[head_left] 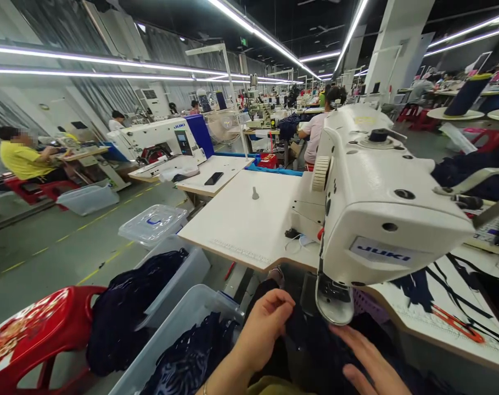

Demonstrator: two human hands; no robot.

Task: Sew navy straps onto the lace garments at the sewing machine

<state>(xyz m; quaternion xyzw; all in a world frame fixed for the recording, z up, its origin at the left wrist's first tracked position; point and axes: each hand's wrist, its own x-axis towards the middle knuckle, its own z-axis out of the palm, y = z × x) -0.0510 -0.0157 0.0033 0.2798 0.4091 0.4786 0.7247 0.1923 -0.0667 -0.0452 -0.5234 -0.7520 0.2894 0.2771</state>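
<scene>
A white sewing machine (397, 181) marked JUKI stands in front of me on the right, its rounded metal guard (335, 307) low at the front. Dark navy fabric (310, 340) lies beneath the guard and over my lap. Left of it is my left hand (263, 329), fingers curled and thumb against the forefinger. What that pinch holds, if anything, cannot be made out. My right hand (368, 356) lies over the fabric with fingers stretched out, the fingertips close under the guard.
At the left stand plastic bins (170, 307) of navy pieces and a red stool (47, 323). A grey tool (255, 193) rests on the white table (236, 219). Orange-handled snips (459, 323) and dark strips lie on the right tabletop. Other people work farther off.
</scene>
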